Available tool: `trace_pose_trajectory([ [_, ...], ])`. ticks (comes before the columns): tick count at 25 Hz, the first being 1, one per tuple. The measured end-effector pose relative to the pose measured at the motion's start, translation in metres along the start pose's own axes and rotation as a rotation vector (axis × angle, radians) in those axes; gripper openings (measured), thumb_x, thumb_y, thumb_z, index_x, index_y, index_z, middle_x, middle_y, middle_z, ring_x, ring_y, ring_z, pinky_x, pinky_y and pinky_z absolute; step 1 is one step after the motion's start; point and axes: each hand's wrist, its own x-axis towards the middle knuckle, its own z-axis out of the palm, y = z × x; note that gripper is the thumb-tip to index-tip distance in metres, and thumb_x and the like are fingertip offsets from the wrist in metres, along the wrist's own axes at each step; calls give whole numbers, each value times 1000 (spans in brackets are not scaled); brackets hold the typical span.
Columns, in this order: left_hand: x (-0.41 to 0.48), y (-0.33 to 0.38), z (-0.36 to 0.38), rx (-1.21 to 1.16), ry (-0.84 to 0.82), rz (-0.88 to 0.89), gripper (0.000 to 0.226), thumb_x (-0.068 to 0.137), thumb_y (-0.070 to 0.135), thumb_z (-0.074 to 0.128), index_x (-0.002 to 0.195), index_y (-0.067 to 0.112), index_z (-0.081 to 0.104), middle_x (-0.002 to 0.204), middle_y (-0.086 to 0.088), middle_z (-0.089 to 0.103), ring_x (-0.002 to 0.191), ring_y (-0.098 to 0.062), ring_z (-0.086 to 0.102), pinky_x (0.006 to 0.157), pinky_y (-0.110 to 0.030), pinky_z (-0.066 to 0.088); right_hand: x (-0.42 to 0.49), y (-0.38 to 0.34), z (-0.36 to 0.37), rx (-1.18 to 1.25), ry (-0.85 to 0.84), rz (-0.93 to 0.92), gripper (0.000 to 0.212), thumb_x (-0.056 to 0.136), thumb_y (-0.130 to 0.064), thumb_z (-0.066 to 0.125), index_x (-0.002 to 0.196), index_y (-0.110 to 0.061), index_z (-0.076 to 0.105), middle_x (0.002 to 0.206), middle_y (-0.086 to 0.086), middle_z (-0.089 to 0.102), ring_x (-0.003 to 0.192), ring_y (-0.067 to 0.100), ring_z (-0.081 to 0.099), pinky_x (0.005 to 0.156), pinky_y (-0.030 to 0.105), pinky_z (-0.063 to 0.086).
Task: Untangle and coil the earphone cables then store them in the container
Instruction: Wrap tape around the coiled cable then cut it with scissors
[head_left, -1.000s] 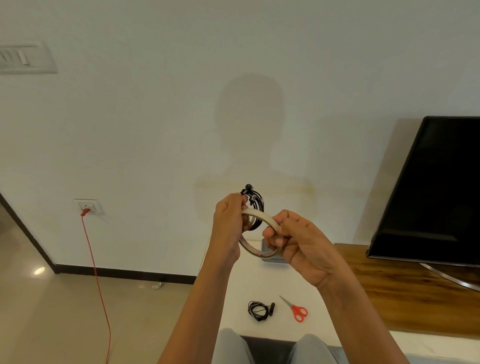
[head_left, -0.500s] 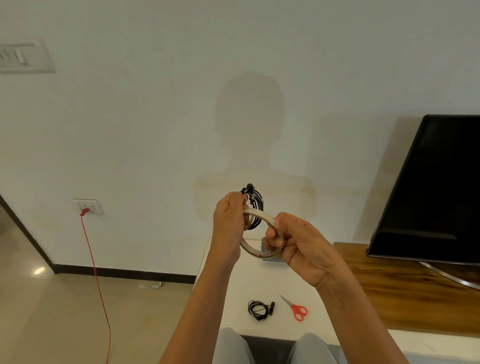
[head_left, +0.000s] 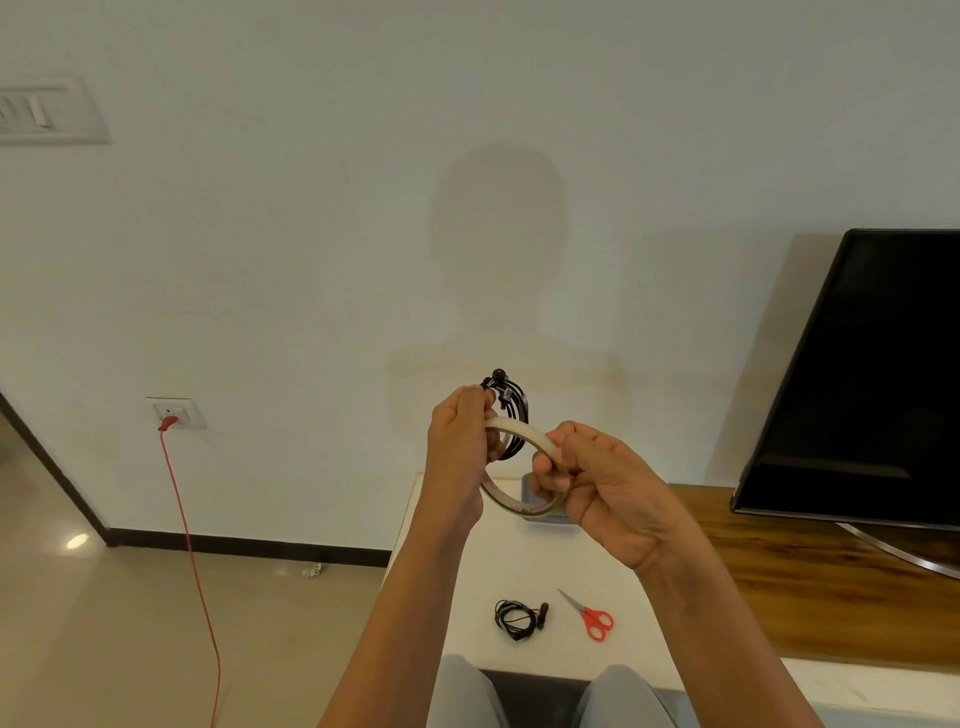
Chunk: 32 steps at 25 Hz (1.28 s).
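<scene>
My left hand (head_left: 460, 441) is raised in front of the wall, closed on a coiled black earphone cable (head_left: 511, 410) and on the left rim of a clear tape roll (head_left: 519, 470). On the roll's right rim sits my right hand (head_left: 597, 480), thumb and fingers pinching it. A second coiled black earphone (head_left: 517, 618) lies on the white table (head_left: 467, 597) below. A grey container (head_left: 543, 514) stands on the table, mostly hidden behind the roll and my right hand.
Red-handled scissors (head_left: 589, 616) lie just right of the coiled earphone. A dark TV screen (head_left: 872, 374) stands on a wooden top (head_left: 779, 582) at the right. A red cord (head_left: 192, 566) hangs from a wall socket (head_left: 174, 413) at the left. My knees show at the bottom.
Both hands stay raised with the roll and cable. My right thumb and fingers have shifted slightly along the roll's rim.
</scene>
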Motion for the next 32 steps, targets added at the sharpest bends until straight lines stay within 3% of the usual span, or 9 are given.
trace_pose_trajectory([
  [3, 0, 0, 0, -35, 5, -32, 30, 93, 9, 40, 64, 14, 45, 53, 2, 32, 49, -11, 31, 52, -26, 32, -1, -1, 0, -19, -21, -8, 31, 89, 11, 36, 71, -2, 57, 63, 10, 63, 47, 10, 42, 66, 29, 42],
  [9, 0, 1, -1, -125, 1, -105, 27, 92, 9, 40, 66, 14, 47, 55, 0, 31, 49, -12, 29, 43, -21, 33, 0, -1, 0, 18, -17, 24, 33, 88, 14, 35, 74, -4, 59, 70, 15, 68, 49, 13, 46, 61, 26, 47],
  [16, 1, 2, -1, -181, 17, -181, 22, 91, 11, 43, 70, 14, 48, 56, 0, 32, 49, -13, 30, 43, -21, 33, -6, -4, 5, 11, -36, 18, 47, 87, 12, 42, 65, -13, 74, 76, 12, 72, 52, 10, 53, 63, 21, 51],
  [20, 0, 2, -1, -134, 17, -125, 25, 91, 9, 42, 66, 15, 44, 54, 1, 30, 49, -12, 28, 47, -24, 31, -4, -3, 4, 21, -11, 1, 38, 90, 9, 38, 78, -4, 71, 78, 14, 71, 51, 10, 53, 69, 27, 51],
  [23, 1, 3, 1, -94, 12, -63, 29, 91, 9, 41, 63, 15, 42, 53, 2, 29, 48, -12, 28, 47, -23, 30, -2, -5, 7, 9, 19, 7, 36, 91, 5, 41, 71, -4, 70, 71, 13, 69, 47, 10, 49, 69, 30, 47],
  [27, 1, 3, 1, -163, 11, -123, 25, 91, 9, 42, 67, 14, 46, 56, 0, 30, 49, -13, 29, 44, -22, 31, -4, -7, 7, -16, 4, -9, 41, 89, 6, 42, 68, -7, 74, 72, 12, 70, 48, 9, 52, 65, 24, 52],
  [32, 2, -1, 0, -238, 33, -214, 22, 90, 10, 46, 69, 14, 48, 55, 0, 32, 46, -12, 31, 41, -21, 33, -7, -5, 6, 15, -1, -11, 27, 87, 10, 43, 84, 0, 67, 75, 14, 71, 50, 10, 55, 63, 22, 54],
])
